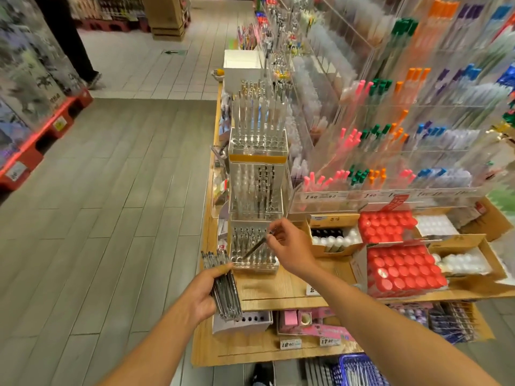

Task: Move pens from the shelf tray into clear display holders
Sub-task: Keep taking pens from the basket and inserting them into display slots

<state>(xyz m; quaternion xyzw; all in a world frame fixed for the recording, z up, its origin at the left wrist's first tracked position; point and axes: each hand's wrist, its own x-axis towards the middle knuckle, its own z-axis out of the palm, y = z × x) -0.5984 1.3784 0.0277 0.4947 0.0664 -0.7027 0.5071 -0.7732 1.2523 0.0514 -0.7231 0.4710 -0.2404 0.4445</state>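
Right hand [289,243] is pinching one pen [255,247], lowering it into the clear holder [255,261]; left hand [207,291] is gripping the pen bundle [223,288]; next needs hole alignment

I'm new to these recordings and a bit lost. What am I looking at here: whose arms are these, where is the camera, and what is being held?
There is no machine here. A person wears a wide-angle camera on the head, looking down at their own arms in a stationery shop. The left hand holds a bundle of pens. The right hand pinches a single pen, tip angled down over a clear holder with rows of holes, standing on a wooden shelf. More clear holders are stacked behind it. To the right sit boxes of red-capped bottles.
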